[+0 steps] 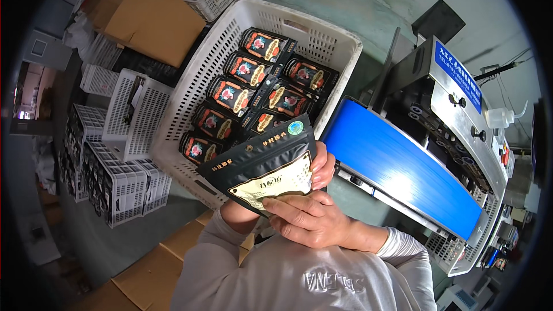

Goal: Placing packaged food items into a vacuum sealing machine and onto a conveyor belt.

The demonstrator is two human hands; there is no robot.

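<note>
I hold a black pouch with a cream label [259, 167] in front of me. My left hand [320, 167] is behind it, fingers curled round its right edge, much of the hand hidden. My right hand [305, 222] grips the lower front, fingers lying over the label. Just beyond, a white perforated plastic crate [322, 29] holds several black pouches [233, 95] with colourful fronts, laid in rows.
A steel machine [455, 121] with a blue conveyor belt [391, 161] stands at the right. Cardboard boxes [138, 11] and white perforated baskets [138, 109] are at the left, some stacked with packages. Flattened cardboard [141, 273] lies below, on the grey floor [112, 247].
</note>
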